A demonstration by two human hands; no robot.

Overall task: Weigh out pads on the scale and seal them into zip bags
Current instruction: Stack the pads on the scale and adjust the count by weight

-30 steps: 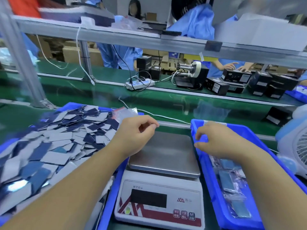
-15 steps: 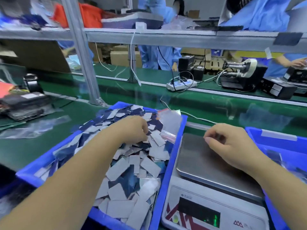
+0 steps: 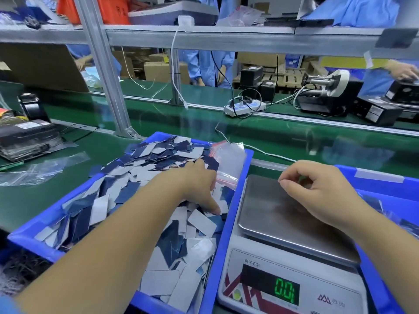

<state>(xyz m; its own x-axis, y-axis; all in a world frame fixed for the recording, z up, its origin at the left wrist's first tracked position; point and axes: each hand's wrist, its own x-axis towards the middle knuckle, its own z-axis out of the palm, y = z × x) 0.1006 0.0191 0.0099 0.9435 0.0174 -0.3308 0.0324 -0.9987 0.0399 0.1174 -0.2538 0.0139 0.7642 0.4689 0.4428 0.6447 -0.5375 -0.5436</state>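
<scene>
While digging into the pads (image 3: 145,171) at middle left, left hand (image 3: 199,184) fingers half buried, grab unclear; right hand (image 3: 317,196) loosely curled, empty, above the scale (image 3: 292,236). Could bump it, spoiling the number.

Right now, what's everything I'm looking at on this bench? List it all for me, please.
pads: many, dark blue and grey, heaped in the left bin
left bin: one, blue, beside the scale
zip bags: a few, clear with red strips, at the bin's far right corner
scale: one, white with a steel pan, centre; pan bare
right bin: one, blue, right of the scale
power strip: one, white, far side of the green belt
left hand: in the pads, grip hidden
right hand: over the pan, fingers curled
</scene>
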